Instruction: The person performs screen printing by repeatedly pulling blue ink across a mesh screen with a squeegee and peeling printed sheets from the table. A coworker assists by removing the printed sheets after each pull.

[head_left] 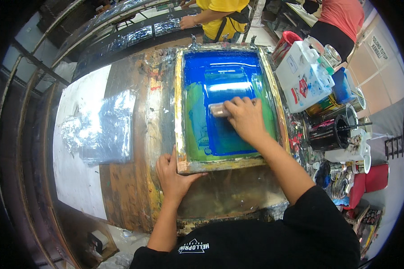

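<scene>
A screen printing frame (pixel 180 112) lies on the worktable, its wooden edges crusted with yellow and white paint. Bright blue ink (pixel 220 67) is spread across its mesh, with green showing along the sides and near end. My right hand (pixel 246 117) is closed around a short squeegee (pixel 218 110), pressed on the mesh near the middle. At the near left corner, my left hand (pixel 169 172) grips the frame, thumb along the near edge and fingers up the left side. The squeegee's blade is mostly hidden under my hand.
Clear plastic sheets (pixel 107 130) lie on a white board (pixel 78 179) at the left. Along the right stand a white jerrycan (pixel 300 76), a dark ink-stained bucket (pixel 330 134) and several cans. Clamps (pixel 224 38) line the frame's far edge. Two people (pixel 222 20) stand beyond the table.
</scene>
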`<state>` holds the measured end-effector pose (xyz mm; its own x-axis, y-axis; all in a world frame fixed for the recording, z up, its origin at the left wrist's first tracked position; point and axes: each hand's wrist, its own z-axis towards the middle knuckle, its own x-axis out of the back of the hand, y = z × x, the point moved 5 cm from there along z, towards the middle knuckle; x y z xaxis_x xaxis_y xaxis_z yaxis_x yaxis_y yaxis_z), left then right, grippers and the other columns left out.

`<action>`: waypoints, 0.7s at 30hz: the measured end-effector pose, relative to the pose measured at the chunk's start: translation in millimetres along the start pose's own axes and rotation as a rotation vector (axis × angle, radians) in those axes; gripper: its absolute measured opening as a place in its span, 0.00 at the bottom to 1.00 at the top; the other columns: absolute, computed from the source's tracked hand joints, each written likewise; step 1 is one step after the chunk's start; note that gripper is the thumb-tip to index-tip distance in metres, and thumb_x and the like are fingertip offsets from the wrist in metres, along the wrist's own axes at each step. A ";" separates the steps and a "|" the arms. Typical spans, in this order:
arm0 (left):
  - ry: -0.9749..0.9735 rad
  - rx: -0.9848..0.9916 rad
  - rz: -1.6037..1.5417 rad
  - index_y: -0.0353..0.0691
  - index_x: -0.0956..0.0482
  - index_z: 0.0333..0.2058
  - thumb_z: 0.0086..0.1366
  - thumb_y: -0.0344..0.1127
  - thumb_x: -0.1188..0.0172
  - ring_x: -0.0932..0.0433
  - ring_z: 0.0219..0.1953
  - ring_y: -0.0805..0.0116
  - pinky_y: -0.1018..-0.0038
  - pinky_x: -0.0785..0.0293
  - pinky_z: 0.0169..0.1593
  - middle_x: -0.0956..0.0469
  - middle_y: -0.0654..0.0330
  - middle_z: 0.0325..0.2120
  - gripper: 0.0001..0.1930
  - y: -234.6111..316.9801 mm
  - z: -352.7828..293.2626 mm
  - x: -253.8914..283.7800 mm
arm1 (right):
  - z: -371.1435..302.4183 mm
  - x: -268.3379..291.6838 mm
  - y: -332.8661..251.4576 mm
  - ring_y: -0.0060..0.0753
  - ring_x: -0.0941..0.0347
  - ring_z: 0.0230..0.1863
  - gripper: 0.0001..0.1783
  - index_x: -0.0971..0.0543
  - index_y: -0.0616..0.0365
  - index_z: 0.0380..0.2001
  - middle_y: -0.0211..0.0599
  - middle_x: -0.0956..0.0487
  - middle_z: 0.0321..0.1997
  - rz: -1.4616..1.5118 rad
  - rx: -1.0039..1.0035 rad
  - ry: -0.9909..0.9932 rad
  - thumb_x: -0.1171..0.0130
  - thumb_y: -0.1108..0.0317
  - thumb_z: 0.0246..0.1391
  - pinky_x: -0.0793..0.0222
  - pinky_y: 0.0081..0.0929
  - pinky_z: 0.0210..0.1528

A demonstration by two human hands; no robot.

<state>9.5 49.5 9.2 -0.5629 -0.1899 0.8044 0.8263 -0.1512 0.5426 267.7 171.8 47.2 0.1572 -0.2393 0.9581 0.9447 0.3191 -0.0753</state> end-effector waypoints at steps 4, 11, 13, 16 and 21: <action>0.004 0.012 -0.019 0.35 0.23 0.65 0.31 0.66 0.15 0.31 0.44 0.54 0.58 0.33 0.50 0.32 0.56 0.39 0.62 -0.5 0.8 1.8 | 58.4 -9.5 25.6 0.45 0.21 0.55 0.23 0.18 0.43 0.54 0.33 0.17 0.50 -0.023 -0.028 -0.034 0.31 0.64 0.52 0.33 0.56 0.54; 0.078 -0.071 -0.132 0.32 0.30 0.70 0.35 0.64 0.14 0.25 0.41 0.56 0.61 0.32 0.50 0.18 0.58 0.38 0.66 1.3 -2.6 4.3 | 136.6 1.1 59.9 0.49 0.18 0.54 0.22 0.18 0.45 0.55 0.38 0.15 0.50 0.060 -0.026 -0.188 0.37 0.60 0.56 0.30 0.61 0.50; 0.092 -0.062 -0.114 0.31 0.32 0.71 0.38 0.62 0.15 0.24 0.41 0.56 0.61 0.31 0.50 0.16 0.57 0.40 0.65 -0.2 -5.3 3.5 | 139.5 -4.2 59.4 0.49 0.19 0.52 0.20 0.19 0.44 0.53 0.38 0.16 0.47 -0.017 -0.011 -0.126 0.36 0.59 0.57 0.32 0.58 0.50; 0.133 -0.088 -0.136 0.30 0.32 0.71 0.42 0.61 0.16 0.23 0.41 0.55 0.61 0.31 0.50 0.15 0.56 0.42 0.62 0.8 -8.8 4.3 | 123.0 -11.0 53.3 0.49 0.19 0.51 0.18 0.20 0.44 0.50 0.38 0.17 0.45 -0.051 -0.018 -0.082 0.34 0.59 0.57 0.32 0.57 0.50; 0.168 -0.078 -0.178 0.30 0.32 0.70 0.46 0.60 0.17 0.24 0.42 0.52 0.59 0.29 0.50 0.16 0.53 0.40 0.59 1.0 -10.6 4.0 | 56.6 14.5 24.1 0.49 0.19 0.50 0.17 0.21 0.46 0.48 0.37 0.17 0.45 -0.047 0.004 -0.096 0.33 0.58 0.56 0.32 0.56 0.50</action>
<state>8.0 38.3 10.4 -0.6998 -0.3112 0.6430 0.7138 -0.2695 0.6464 276.5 228.0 74.9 0.0844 -0.1656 0.9826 0.9492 0.3134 -0.0287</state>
